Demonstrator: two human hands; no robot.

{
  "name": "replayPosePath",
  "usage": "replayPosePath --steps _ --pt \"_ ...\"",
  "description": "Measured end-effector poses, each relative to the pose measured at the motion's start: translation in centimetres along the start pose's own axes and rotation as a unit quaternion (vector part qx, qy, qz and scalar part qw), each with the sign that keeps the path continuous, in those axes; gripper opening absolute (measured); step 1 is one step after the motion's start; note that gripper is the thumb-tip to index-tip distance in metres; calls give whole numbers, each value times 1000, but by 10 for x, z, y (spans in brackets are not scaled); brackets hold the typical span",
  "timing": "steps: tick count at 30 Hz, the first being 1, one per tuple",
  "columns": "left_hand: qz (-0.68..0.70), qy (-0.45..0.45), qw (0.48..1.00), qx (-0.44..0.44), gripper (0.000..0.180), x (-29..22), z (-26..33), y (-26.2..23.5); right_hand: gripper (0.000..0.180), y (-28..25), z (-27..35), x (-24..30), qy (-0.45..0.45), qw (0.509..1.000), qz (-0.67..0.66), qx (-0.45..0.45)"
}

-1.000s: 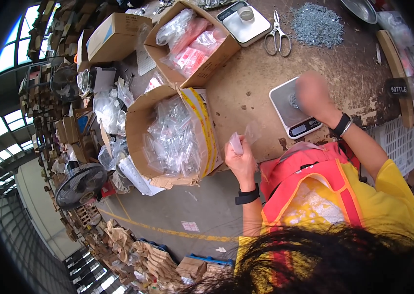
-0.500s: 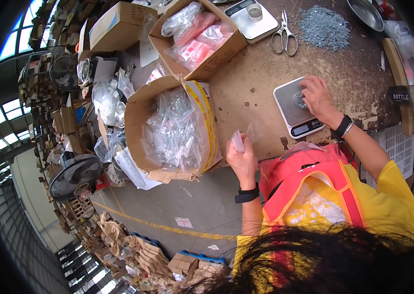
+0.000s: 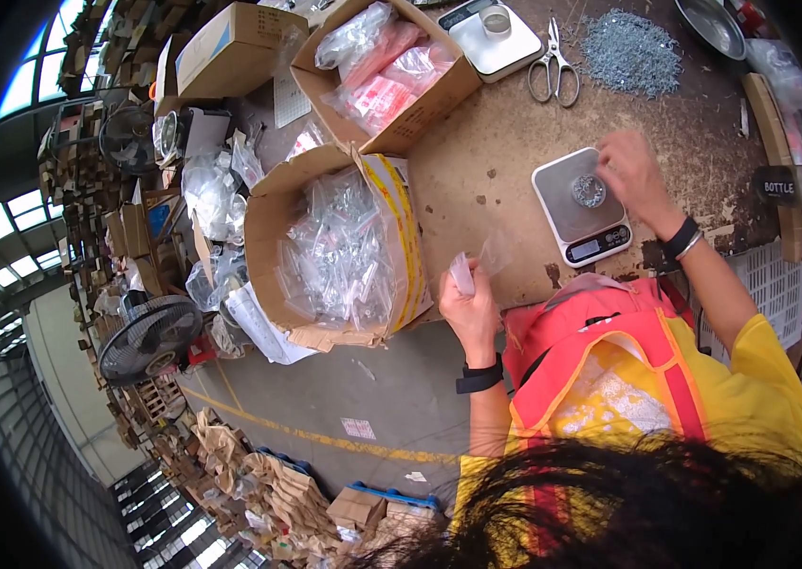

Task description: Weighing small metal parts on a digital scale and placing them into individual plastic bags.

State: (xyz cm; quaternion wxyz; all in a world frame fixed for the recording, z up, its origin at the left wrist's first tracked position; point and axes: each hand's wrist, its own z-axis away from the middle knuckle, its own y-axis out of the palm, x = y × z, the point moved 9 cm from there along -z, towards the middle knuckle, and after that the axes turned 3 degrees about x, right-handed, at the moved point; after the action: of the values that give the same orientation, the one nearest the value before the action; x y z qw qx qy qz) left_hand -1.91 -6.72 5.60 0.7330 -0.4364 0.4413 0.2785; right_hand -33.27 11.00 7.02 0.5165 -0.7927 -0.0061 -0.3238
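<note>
A white kitchen scale (image 3: 567,204) lies on the worn table in front of me, with a small round dish of metal screws or similar small hardware (image 3: 588,192) on its platform. My right hand (image 3: 635,178) hovers at the right edge of the scale, just off the dish. Its fingers are bent and smeared by motion, so whether they hold anything is hidden. Near the table's front edge my left hand (image 3: 469,308) is closed on a small clear plastic bag (image 3: 493,254), whose thin film sticks out above the fingers.
Left of my left hand stands an open cardboard box (image 3: 401,247) full of small filled clear bags. Behind it is another box (image 3: 453,95) with plastic packs. Farther back lie a second scale (image 3: 505,52), scissors (image 3: 553,71), a pile of small metal hardware (image 3: 630,55) and a metal bowl (image 3: 712,30).
My right hand has moved off the dish, to the right and slightly away, leaving the dish in full sight on the scale. My left hand has stayed in place with the bag.
</note>
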Motion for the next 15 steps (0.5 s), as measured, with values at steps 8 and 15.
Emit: replayPosePath --steps 8,15 --pt "-12 53 998 -25 13 -7 -1 -6 36 -43 23 -42 105 993 3 -47" --pt "-16 35 999 -31 11 -10 0 -5 37 -21 54 -37 122 991 -54 0"
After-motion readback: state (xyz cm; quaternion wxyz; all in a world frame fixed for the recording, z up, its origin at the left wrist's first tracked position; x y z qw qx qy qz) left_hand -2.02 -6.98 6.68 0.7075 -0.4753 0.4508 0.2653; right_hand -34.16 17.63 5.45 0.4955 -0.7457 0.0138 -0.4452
